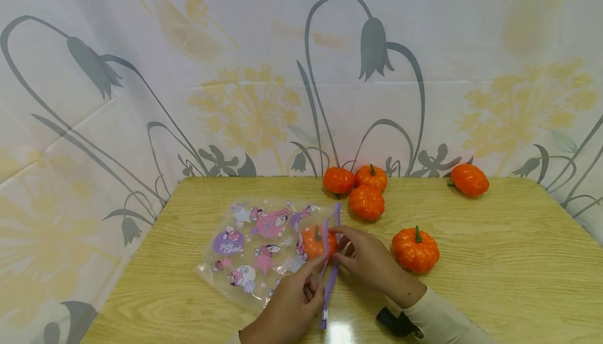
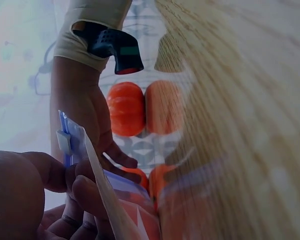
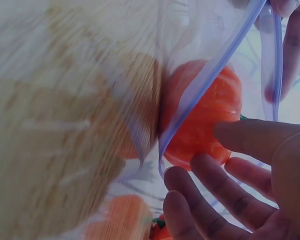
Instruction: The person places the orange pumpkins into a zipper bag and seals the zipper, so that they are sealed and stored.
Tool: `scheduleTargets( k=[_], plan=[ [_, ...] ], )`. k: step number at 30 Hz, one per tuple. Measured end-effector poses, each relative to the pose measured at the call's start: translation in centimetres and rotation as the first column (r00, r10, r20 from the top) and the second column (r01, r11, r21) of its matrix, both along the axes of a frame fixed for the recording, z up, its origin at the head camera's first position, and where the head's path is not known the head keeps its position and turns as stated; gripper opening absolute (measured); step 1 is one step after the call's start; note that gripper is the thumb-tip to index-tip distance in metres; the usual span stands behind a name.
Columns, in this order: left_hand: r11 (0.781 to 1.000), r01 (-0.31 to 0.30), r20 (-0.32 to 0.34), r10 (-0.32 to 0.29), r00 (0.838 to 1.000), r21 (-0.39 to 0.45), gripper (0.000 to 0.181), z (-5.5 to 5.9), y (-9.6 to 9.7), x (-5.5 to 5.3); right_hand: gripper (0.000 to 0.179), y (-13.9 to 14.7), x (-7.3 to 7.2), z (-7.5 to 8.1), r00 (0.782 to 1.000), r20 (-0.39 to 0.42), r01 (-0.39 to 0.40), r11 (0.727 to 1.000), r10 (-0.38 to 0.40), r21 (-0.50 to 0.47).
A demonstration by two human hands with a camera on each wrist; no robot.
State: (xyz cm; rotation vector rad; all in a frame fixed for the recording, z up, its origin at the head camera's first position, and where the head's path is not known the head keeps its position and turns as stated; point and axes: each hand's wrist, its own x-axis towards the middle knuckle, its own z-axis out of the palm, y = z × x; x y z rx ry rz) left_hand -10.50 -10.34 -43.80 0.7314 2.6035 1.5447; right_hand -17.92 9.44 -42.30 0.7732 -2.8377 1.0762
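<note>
A clear zip bag (image 1: 264, 229) with pink and purple cartoon prints lies flat, its purple zip edge facing right. The left hand (image 1: 297, 299) pinches the near side of the bag's mouth; the white slider (image 2: 64, 142) shows beside its thumb in the left wrist view. Just inside the mouth is an orange toy pumpkin (image 3: 210, 110), partly seen through the plastic. At the opening, the right hand (image 1: 365, 257) touches this pumpkin with its thumb, its other fingers loosely extended below. Right of that hand sits another pumpkin (image 1: 415, 250) with a green stem.
Three pumpkins cluster at the table's back edge, the front one (image 1: 367, 202) touching its neighbours. A further pumpkin (image 1: 470, 180) lies tipped at the back right. A patterned curtain (image 1: 264, 71) hangs behind the wooden table (image 1: 509, 260). A black wrist device (image 1: 395, 323) sits by the right sleeve.
</note>
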Motion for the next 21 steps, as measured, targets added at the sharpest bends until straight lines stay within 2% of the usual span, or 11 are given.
scheduleTargets(
  k=[8,17,21],
  plan=[
    [0.999,-0.023,-0.028,0.022,0.999,-0.022,0.058,0.08,0.16,0.11,0.041,-0.08,-0.03,0.00,1.000,0.014,0.023,1.000,-0.023,0.004],
    [0.990,-0.046,-0.020,0.044,0.999,-0.136,0.065,0.28,0.01,0.49,0.040,-0.02,0.01,0.14,1.000,0.020,-0.018,1.000,0.018,-0.008],
    [0.979,-0.081,-0.042,0.074,0.996,-0.186,0.070,0.36,0.18,0.54,0.042,0.01,0.00,0.17,0.999,0.029,-0.033,0.999,0.033,-0.011]
  ],
)
